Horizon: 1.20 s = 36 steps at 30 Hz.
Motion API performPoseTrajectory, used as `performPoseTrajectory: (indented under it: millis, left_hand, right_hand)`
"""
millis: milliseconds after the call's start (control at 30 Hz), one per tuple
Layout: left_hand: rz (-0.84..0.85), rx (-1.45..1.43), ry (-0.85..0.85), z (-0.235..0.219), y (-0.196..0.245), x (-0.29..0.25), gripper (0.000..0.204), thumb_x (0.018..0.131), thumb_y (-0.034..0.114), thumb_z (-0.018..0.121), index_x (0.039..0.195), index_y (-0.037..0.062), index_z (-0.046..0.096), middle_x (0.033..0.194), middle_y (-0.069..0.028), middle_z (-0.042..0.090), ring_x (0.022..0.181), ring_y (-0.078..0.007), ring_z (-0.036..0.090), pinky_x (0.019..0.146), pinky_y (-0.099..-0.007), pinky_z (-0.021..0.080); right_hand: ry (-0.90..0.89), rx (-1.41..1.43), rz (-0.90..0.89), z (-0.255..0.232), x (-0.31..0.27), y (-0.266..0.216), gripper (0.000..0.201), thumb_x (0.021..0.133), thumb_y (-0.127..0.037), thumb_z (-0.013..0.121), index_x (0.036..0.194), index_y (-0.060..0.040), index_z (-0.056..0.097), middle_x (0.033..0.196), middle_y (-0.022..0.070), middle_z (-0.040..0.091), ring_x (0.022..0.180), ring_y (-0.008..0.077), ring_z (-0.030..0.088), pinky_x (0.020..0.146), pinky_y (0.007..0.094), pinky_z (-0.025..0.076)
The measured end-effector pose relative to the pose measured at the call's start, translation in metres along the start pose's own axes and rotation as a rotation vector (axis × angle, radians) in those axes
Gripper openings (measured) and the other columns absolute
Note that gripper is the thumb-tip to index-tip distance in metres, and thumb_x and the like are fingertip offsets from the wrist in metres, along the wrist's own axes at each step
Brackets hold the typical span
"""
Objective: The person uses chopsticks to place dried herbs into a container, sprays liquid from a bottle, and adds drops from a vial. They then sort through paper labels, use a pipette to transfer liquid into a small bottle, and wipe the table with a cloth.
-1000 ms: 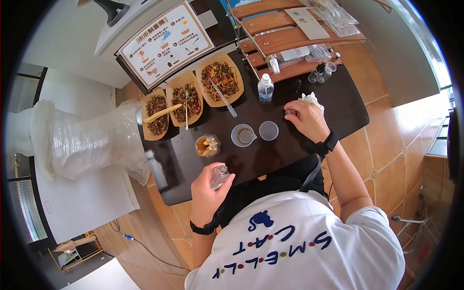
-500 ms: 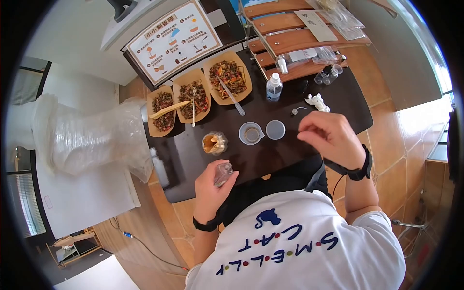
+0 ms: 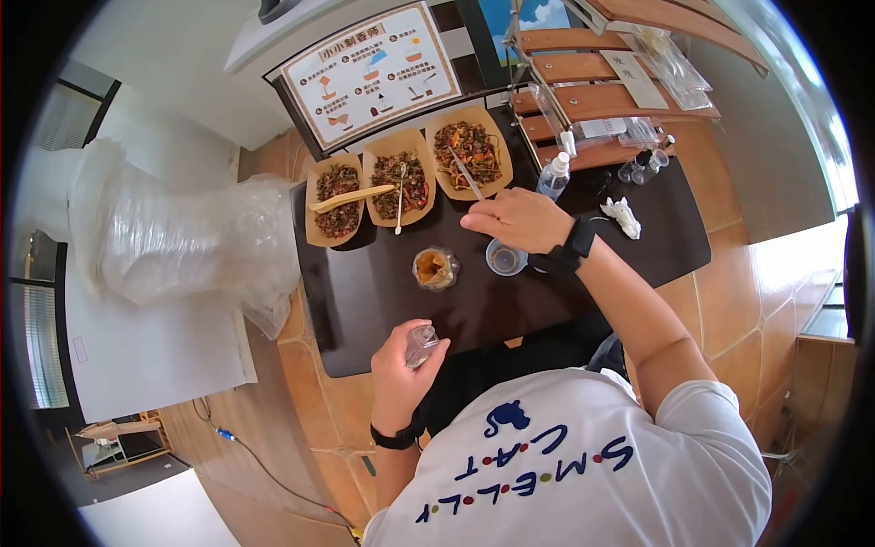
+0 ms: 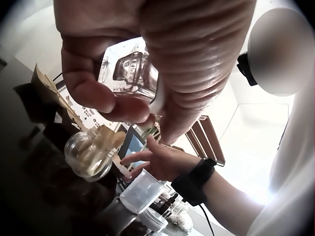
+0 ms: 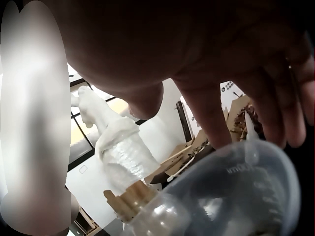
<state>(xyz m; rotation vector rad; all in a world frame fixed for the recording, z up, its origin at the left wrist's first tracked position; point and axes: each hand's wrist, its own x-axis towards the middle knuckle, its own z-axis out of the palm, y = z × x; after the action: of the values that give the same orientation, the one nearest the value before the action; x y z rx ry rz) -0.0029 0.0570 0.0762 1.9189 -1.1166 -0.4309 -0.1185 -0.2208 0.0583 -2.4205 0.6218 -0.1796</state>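
Note:
My left hand (image 3: 399, 381) grips a small clear glass bottle (image 3: 422, 346) in front of the table's near edge; the left wrist view shows the fingers and thumb curled round its glass (image 4: 129, 71). Above the table, my right hand (image 3: 521, 221) reaches leftward with its fingers extended and nothing held. It partly covers a clear measuring cup (image 3: 500, 259), whose rim stands just below the fingers in the right wrist view. Beyond the fingertips, a plastic dropper (image 3: 463, 171) leans in the rightmost paper tray (image 3: 500, 170). A clear jar (image 3: 435, 270) of pale wooden pieces stands between the hands.
Two more paper trays of dried plant bits hold a wooden scoop (image 3: 351, 198) and a thin white-tipped stick (image 3: 399, 202). A spray bottle (image 3: 554, 176), crumpled tissue (image 3: 622, 218) and small vials (image 3: 643, 168) lie to the right. A slatted wooden rack (image 3: 602, 100) stands behind.
My right hand has left the small metal-looking item by the tissue, drawn back, then swung left over the cups toward the dropper. The left hand keeps holding the bottle.

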Motion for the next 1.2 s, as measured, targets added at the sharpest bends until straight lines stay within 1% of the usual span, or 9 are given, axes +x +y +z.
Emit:
performPoseTrajectory:
  millis: [167, 267, 433, 533, 600, 667, 967, 1067, 1200]
  left_hand:
    - [-0.032, -0.015, 0.022, -0.004, 0.000, -0.003, 0.034, 0.082, 0.013, 0.084, 0.109, 0.0039, 0.066, 0.085, -0.0077, 0.069, 0.073, -0.0146, 0.064, 0.068, -0.0271, 0.051]
    - [-0.006, -0.025, 0.015, -0.002, 0.002, 0.000, 0.034, 0.082, 0.013, 0.084, 0.109, 0.0041, 0.067, 0.085, -0.0078, 0.069, 0.074, -0.0144, 0.064, 0.068, -0.0268, 0.051]
    - [0.002, -0.020, -0.022, 0.005, 0.012, 0.006, 0.032, 0.081, 0.014, 0.084, 0.107, 0.0047, 0.067, 0.089, -0.0107, 0.073, 0.079, -0.0240, 0.073, 0.071, -0.0302, 0.057]
    - [0.033, -0.014, -0.046, 0.010, 0.014, 0.010, 0.032, 0.082, 0.014, 0.084, 0.107, 0.0052, 0.067, 0.089, -0.0107, 0.072, 0.078, -0.0247, 0.073, 0.071, -0.0307, 0.056]
    - [0.046, -0.002, -0.066, 0.015, 0.014, 0.012, 0.032, 0.082, 0.014, 0.084, 0.108, 0.0055, 0.067, 0.088, -0.0106, 0.072, 0.078, -0.0250, 0.073, 0.070, -0.0309, 0.056]
    - [0.082, -0.021, -0.074, 0.019, 0.013, 0.014, 0.035, 0.080, 0.012, 0.086, 0.108, 0.0049, 0.066, 0.082, -0.0062, 0.067, 0.071, -0.0128, 0.062, 0.066, -0.0258, 0.051]
    - [0.033, -0.042, -0.121, 0.032, 0.019, 0.025, 0.035, 0.081, 0.011, 0.086, 0.109, 0.0043, 0.066, 0.081, -0.0042, 0.067, 0.071, -0.0089, 0.059, 0.067, -0.0240, 0.049]
    - [0.024, -0.021, -0.117, 0.033, 0.021, 0.027, 0.033, 0.080, 0.013, 0.085, 0.107, 0.0056, 0.066, 0.083, -0.0097, 0.071, 0.074, -0.0204, 0.071, 0.068, -0.0291, 0.055]
    - [0.000, -0.033, -0.121, 0.033, 0.015, 0.025, 0.036, 0.079, 0.014, 0.086, 0.108, 0.0049, 0.066, 0.084, -0.0095, 0.070, 0.073, -0.0191, 0.070, 0.069, -0.0289, 0.055]
  right_hand:
    - [-0.054, 0.002, 0.094, 0.002, 0.008, 0.000, 0.056, 0.100, -0.060, 0.047, 0.107, -0.0105, 0.073, 0.097, 0.0150, 0.073, 0.099, 0.0370, 0.066, 0.088, 0.0454, 0.052]
    - [0.103, 0.039, -0.009, -0.003, 0.000, 0.003, 0.050, 0.098, -0.053, 0.055, 0.108, -0.0072, 0.071, 0.095, 0.0134, 0.072, 0.091, 0.0356, 0.067, 0.082, 0.0460, 0.053]
    - [0.339, 0.198, -0.104, -0.043, -0.037, -0.013, 0.026, 0.087, -0.016, 0.074, 0.108, -0.0039, 0.068, 0.088, 0.0107, 0.065, 0.074, 0.0284, 0.063, 0.071, 0.0382, 0.052]
    - [0.485, 0.339, -0.102, -0.067, -0.067, -0.032, 0.027, 0.083, 0.006, 0.070, 0.109, -0.0021, 0.067, 0.084, 0.0083, 0.059, 0.071, 0.0167, 0.056, 0.064, 0.0263, 0.046]
    - [0.545, 0.391, -0.100, -0.078, -0.087, -0.036, 0.022, 0.084, 0.005, 0.070, 0.105, -0.0022, 0.069, 0.085, 0.0058, 0.060, 0.072, 0.0133, 0.055, 0.065, 0.0248, 0.046]
    - [0.578, 0.434, -0.083, -0.081, -0.103, -0.039, 0.021, 0.085, 0.004, 0.070, 0.105, -0.0021, 0.070, 0.086, 0.0048, 0.061, 0.073, 0.0122, 0.056, 0.065, 0.0246, 0.046]
    - [0.405, 0.582, -0.072, -0.053, -0.106, -0.025, 0.015, 0.088, 0.000, 0.070, 0.103, -0.0014, 0.071, 0.082, 0.0063, 0.063, 0.065, 0.0127, 0.056, 0.060, 0.0258, 0.045]
    - [0.364, 0.529, -0.076, -0.040, -0.095, -0.018, 0.016, 0.088, -0.003, 0.072, 0.104, -0.0025, 0.072, 0.081, 0.0077, 0.063, 0.064, 0.0162, 0.058, 0.060, 0.0273, 0.046]
    - [0.364, 0.501, -0.088, -0.027, -0.087, -0.017, 0.015, 0.087, -0.005, 0.072, 0.101, -0.0034, 0.072, 0.081, 0.0084, 0.063, 0.067, 0.0203, 0.060, 0.061, 0.0295, 0.048]
